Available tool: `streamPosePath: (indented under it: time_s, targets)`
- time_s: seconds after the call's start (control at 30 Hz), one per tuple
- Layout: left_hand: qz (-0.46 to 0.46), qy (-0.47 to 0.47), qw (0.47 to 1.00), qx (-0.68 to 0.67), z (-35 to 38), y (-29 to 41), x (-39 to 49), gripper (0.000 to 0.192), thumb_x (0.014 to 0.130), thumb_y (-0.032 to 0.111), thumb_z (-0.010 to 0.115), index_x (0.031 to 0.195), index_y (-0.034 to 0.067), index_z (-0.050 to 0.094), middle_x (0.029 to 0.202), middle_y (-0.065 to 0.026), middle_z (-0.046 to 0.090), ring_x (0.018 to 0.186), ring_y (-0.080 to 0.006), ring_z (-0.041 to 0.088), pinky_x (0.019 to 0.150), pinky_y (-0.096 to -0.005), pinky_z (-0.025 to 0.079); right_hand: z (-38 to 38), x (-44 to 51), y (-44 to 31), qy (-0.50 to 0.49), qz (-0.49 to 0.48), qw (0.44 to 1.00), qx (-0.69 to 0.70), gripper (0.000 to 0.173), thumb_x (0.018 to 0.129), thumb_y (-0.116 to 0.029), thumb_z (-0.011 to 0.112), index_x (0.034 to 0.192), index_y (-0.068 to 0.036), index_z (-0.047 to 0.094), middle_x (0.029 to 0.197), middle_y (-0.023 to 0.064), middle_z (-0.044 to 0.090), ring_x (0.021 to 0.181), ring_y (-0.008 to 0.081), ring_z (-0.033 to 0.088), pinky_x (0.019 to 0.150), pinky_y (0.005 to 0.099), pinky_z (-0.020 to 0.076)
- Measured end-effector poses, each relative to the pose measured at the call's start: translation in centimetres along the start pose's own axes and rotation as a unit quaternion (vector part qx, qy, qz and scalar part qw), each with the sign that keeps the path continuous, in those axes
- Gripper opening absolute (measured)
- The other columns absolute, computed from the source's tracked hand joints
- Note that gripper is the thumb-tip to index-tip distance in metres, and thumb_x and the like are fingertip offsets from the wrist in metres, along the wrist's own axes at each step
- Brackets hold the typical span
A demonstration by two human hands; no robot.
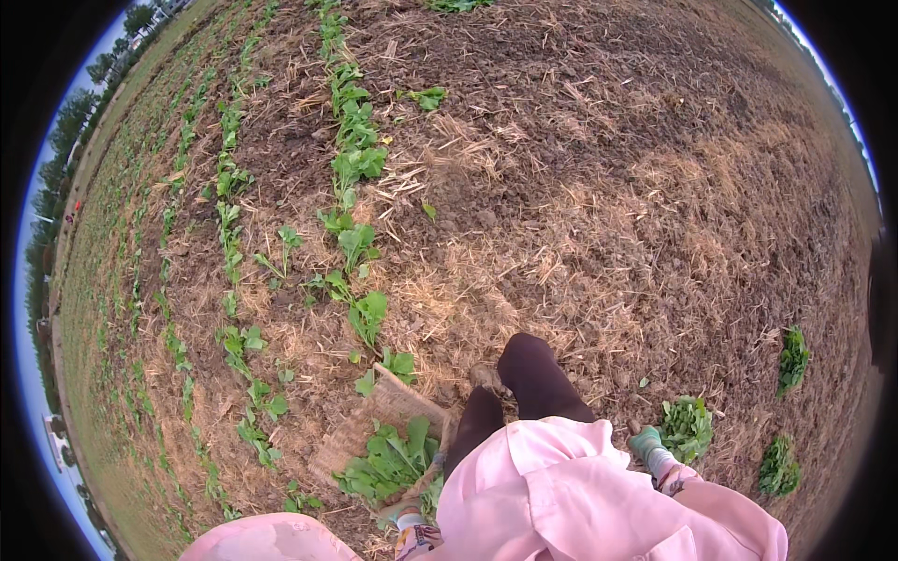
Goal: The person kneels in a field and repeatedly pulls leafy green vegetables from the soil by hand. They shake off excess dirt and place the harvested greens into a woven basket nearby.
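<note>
My left hand (401, 510), in a green and white glove, is at the near rim of a shallow woven basket (351, 428); its fingers are partly hidden and seem closed on that rim. Loose leafy greens (393, 459) lie in the basket's near part. More leaves show just outside it, beside my left hand. Out to the right, my right hand (649, 442), in a similar glove, grips a bunch of leafy greens (687, 428) at its stem side. The leaves spread to the right of the glove. A small brown tip shows at the glove's left, too small to identify.
Two more bunches, an upper one (793, 361) and a lower one (779, 466), lie on the straw-covered soil (596, 245) at right. A row of green plants (354, 165) runs ahead, with further rows at left. My dark-clad legs (540, 382) stand beside the basket.
</note>
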State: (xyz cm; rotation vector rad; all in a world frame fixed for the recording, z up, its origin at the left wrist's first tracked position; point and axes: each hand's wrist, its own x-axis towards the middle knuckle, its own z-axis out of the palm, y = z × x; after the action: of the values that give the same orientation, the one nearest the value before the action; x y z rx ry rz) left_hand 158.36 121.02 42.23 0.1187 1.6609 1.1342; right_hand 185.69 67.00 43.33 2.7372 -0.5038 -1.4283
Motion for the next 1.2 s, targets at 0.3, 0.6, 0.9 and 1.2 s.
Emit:
streamPosePath:
  time_s: [0.3, 0.6, 0.9, 1.2]
  targets:
    - [0.042, -0.025, 0.998, -0.036, 20.9, -2.0, -0.1, 0.029, 0.088, 0.036, 0.043, 0.066, 0.018, 0.042, 0.054, 0.0055, 0.031, 0.041, -0.0106, 0.026, 0.042, -0.0259, 0.024, -6.2, 11.0, -6.4, 0.05, -0.223, 0.965, -0.13, 0.048, 0.076, -0.044, 0.057, 0.112, -0.012, 0.057, 0.089, 0.0186, 0.064, 0.084, 0.0323, 0.063, 0.076, 0.0361, 0.049]
    - [0.046, -0.035, 0.997, -0.052, 41.3, -6.1, -3.5, 0.027, 0.088, 0.036, 0.043, 0.071, 0.016, 0.049, 0.056, 0.0046, 0.036, 0.043, -0.0105, 0.028, 0.042, -0.0267, 0.025, -44.0, 22.0, -46.3, 0.083, -0.241, 0.955, 0.151, 0.023, 0.076, -0.017, 0.052, 0.095, -0.006, 0.06, 0.086, 0.0212, 0.062, 0.085, 0.0374, 0.059, 0.074, 0.0349, 0.0475]
    - [-0.049, 0.001, 0.999, 0.007, 53.4, -13.4, -10.2, 0.026, 0.084, 0.034, 0.044, 0.073, 0.014, 0.057, 0.05, 0.0063, 0.034, 0.042, -0.0092, 0.027, 0.043, -0.0255, 0.024, -61.1, 16.9, -73.3, 0.118, -0.473, 0.872, 0.032, 0.029, 0.079, -0.023, 0.052, 0.101, -0.004, 0.057, 0.081, 0.0226, 0.062, 0.081, 0.0396, 0.06, 0.073, 0.0442, 0.0475]
    - [-0.087, 0.169, 0.981, -0.043, 73.4, -14.0, -5.3, 0.029, 0.082, 0.034, 0.048, 0.061, 0.018, 0.039, 0.05, 0.0052, 0.031, 0.043, -0.0115, 0.03, 0.045, -0.0281, 0.027, -57.4, 26.8, -73.7, -0.02, -0.118, 0.989, -0.09, 0.036, 0.071, -0.03, 0.058, 0.099, -0.007, 0.063, 0.089, 0.0227, 0.063, 0.09, 0.038, 0.059, 0.075, 0.0381, 0.0488]
